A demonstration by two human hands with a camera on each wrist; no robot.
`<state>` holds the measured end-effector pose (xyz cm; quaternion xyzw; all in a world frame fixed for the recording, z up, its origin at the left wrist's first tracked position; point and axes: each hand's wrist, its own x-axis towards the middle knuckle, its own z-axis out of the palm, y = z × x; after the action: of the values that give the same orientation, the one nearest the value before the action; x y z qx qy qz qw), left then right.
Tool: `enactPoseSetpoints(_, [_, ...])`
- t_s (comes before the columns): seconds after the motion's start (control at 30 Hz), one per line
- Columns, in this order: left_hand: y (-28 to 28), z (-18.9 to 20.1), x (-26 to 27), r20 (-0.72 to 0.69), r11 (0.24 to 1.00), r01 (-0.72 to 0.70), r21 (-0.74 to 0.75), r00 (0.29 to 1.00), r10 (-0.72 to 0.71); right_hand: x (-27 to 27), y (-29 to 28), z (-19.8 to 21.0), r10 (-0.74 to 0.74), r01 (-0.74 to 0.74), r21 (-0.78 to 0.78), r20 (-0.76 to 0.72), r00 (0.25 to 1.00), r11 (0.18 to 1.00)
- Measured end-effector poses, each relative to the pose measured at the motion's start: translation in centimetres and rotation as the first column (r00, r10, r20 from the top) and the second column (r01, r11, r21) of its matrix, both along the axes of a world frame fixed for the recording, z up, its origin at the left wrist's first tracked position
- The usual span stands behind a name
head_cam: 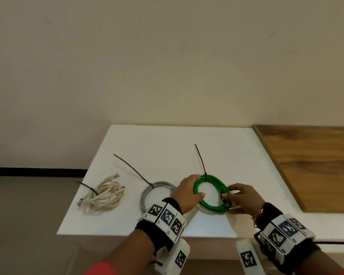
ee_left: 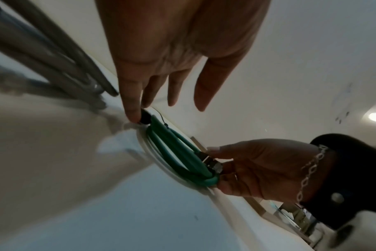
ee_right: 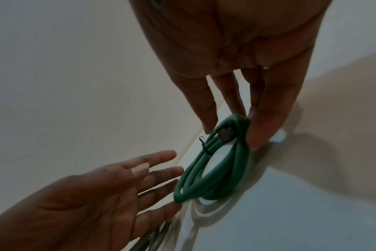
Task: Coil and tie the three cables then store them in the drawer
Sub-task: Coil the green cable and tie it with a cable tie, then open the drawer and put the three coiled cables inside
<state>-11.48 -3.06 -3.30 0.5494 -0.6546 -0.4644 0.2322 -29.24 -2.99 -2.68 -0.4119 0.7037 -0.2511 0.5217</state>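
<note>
Both wrists, nearest of all, wear black bands carrying white blocks printed with square black markers, and a thin chain bracelet [head_cam: 257, 214] hangs at the right wrist. Beyond them the two hands meet over the green cable [head_cam: 212, 192], a neat coil lying on the white counter [head_cam: 167, 147] and bound at its far side by a black zip tie [head_cam: 200, 159] whose long tail sticks up and away. Her left hand [head_cam: 187, 192] rests against the coil's left side with fingers mostly straight and spread, a fingertip touching the dark end of the cable; it does not look closed round anything. Her right hand [head_cam: 240, 199] pinches the coil's right side between thumb and fingers, just where a connector plug [ee_left: 213, 163] sits among the loops. To the left of the green coil, partly hidden behind the left wrist, lies the grey cable [head_cam: 153, 192], also coiled and cinched with a black tie whose tail slants up to the left. Further left again, near the counter's edge, sits the cream cable [head_cam: 102, 196], looser and more tangled in its loops, with a black tie round it as well. A wood-grained surface [head_cam: 310, 167] adjoins the counter on the right, and a plain pale wall [head_cam: 167, 56] rises behind. I cannot see a drawer from where the views look.
</note>
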Motion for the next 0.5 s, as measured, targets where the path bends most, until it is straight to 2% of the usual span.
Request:
enactPoseSetpoints(0.07, [1.4,0.2,0.7,0.018,0.998,0.008,-0.057,1.000,-0.007,-0.1,1.0,-0.1,-0.031,0.030,-0.028,-0.028,0.999,0.999])
enactPoseSetpoints(0.13, [3.6,0.3,1.9,-0.052,0.994,-0.051,-0.095,0.998,0.046,-0.4,2.5,-0.1,-0.033,0.024,-0.099,-0.088,0.996,0.995])
enactPoseSetpoints(0.2, [6.5,0.8,3.8,-0.129,0.970,-0.162,-0.183,0.982,0.140,-0.3,4.8,0.1,0.029,-0.073,-0.215,-0.200,0.979,0.974])
enactPoseSetpoints(0.27, [9.7,0.8,6.4,-0.071,0.909,-0.230,-0.348,0.973,0.220,0.4,7.8,0.2,0.138,-0.263,-0.305,-0.376,0.916,0.915])
enactPoseSetpoints(0.33, [12.5,0.7,9.6,0.028,0.845,-0.262,-0.466,0.950,0.310,1.6,10.8,0.3,0.261,-0.486,-0.288,-0.568,0.780,0.825])
enactPoseSetpoints(0.4, [15.0,0.1,12.7,0.108,0.806,-0.313,-0.503,0.902,0.418,2.6,13.3,0.3,0.394,-0.663,-0.137,-0.710,0.584,0.736])
enactPoseSetpoints(0.47, [16.5,-1.1,14.9,0.256,0.818,-0.321,-0.477,0.840,0.479,3.2,15.1,-0.5,0.517,-0.776,0.049,-0.771,0.371,0.629])
enactPoseSetpoints(0.5, [17.2,-1.8,16.1,0.339,0.833,-0.313,-0.456,0.805,0.487,3.8,15.9,-0.9,0.546,-0.797,0.103,-0.780,0.306,0.595])
